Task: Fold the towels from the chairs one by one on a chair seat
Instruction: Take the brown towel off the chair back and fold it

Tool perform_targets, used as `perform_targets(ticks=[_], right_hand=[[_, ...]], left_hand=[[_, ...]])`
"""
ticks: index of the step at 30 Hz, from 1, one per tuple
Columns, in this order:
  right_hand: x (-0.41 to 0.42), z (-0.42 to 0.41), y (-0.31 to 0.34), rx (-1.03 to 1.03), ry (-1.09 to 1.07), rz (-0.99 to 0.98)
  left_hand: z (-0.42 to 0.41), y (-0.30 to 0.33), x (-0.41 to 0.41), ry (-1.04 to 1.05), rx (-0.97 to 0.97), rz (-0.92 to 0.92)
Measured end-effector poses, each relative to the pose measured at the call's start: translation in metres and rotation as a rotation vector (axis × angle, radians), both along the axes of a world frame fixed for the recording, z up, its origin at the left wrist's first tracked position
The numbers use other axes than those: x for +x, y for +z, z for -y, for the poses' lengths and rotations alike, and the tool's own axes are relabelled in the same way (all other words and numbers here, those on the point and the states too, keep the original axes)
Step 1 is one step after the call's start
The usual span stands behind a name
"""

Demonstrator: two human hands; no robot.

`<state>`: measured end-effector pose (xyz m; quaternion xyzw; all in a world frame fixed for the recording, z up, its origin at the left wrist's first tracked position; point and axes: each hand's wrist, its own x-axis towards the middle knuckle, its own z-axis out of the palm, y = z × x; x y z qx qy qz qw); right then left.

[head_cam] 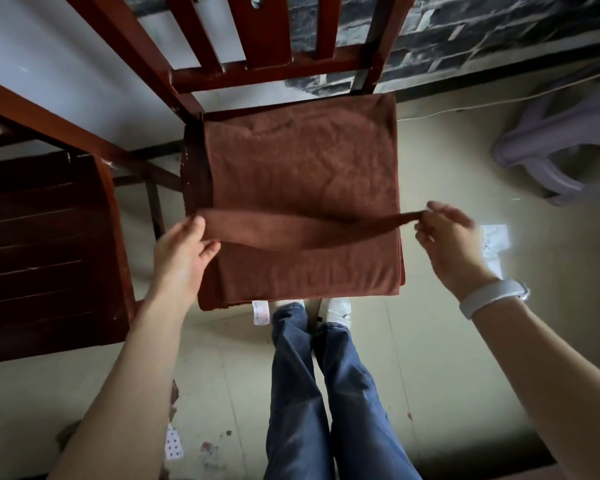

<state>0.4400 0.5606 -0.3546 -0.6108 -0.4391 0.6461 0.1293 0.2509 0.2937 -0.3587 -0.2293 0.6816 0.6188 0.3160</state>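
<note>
A brown towel (302, 174) lies spread over the seat of a red-brown wooden chair (264, 69), covering nearly the whole seat — only a dark strip of the seat shows along its left edge. The near edge of the towel hangs a little over the front of the seat, and a small white label (260, 312) dangles below it.

Both hands hold one raised edge of the towel, stretched as a narrow band across the seat above the flat part. The left hand (184, 252) grips the left end, thumb on top and fingers curled beneath the cloth. The right hand (445, 237) pinches the right end between thumb and fingertips, just past the right side of the seat; a white wristband (492, 296) sits on that wrist.

A second, darker wooden chair (45, 244) stands just to the left. The person's legs in blue jeans (312, 393) and white shoes (336, 308) stand directly in front of the seat. A pale plastic stool (548, 147) stands well apart at the right, by the wall — the floor is pale tile (430, 358).
</note>
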Motion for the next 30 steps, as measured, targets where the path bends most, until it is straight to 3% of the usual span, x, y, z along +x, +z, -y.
perform_targets(ticks=[3,6,9,15,21,27,30], right_hand=[[-0.005,-0.013,0.026,0.201,0.156,-0.021],[0.021,0.005,0.005,0.014,0.189,0.093],[0.054,0.035,-0.036,-0.236,0.058,0.272],[0.084,0.057,-0.078,-0.312,0.066,0.391],[0.077,0.058,-0.087,-0.344,0.087,0.344],[0.083,0.061,-0.090,-0.219,0.079,0.360],[0.086,0.061,-0.089,-0.176,0.049,0.381]], left_hand=[[0.005,0.012,-0.015,-0.004,0.078,-0.068],[0.020,-0.013,0.006,-0.071,-0.143,0.051],[0.044,-0.050,0.041,-0.131,-0.398,0.168],[0.066,-0.084,0.076,-0.216,-0.700,0.065],[0.056,-0.088,0.079,-0.205,-0.687,0.016],[0.049,-0.084,0.081,-0.234,-0.732,0.002],[0.046,-0.082,0.082,-0.209,-0.592,0.049]])
